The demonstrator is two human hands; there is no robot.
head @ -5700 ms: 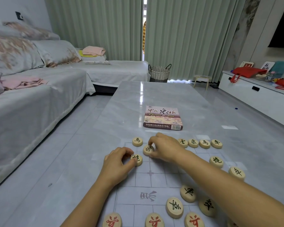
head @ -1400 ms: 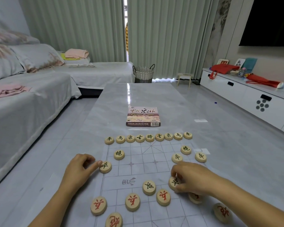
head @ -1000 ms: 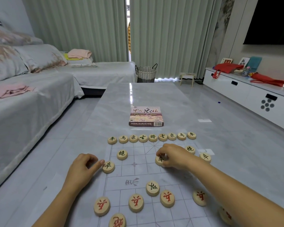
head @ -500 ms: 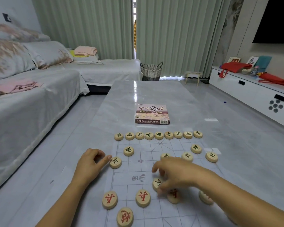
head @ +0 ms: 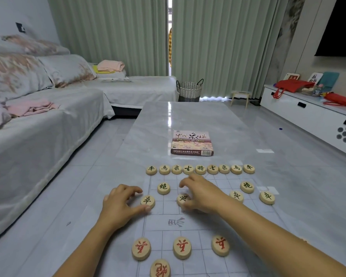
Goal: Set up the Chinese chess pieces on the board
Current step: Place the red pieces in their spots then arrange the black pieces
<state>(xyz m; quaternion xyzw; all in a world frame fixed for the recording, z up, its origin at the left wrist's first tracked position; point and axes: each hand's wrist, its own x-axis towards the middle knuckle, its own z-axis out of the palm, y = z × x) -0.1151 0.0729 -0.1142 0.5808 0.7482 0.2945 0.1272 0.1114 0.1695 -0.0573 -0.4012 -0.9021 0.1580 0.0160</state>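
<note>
Fifteen black pieces [head: 200, 169], four red pieces [head: 181, 247]

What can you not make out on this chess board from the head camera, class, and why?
- Head view: the right hand covers the board's centre; any piece beneath is hidden.
- Head view: whether it grips the black soldier is lost to motion blur.
- Head view: the red piece is cut by the bottom edge.
- Head view: the box's small print is too small.
</note>
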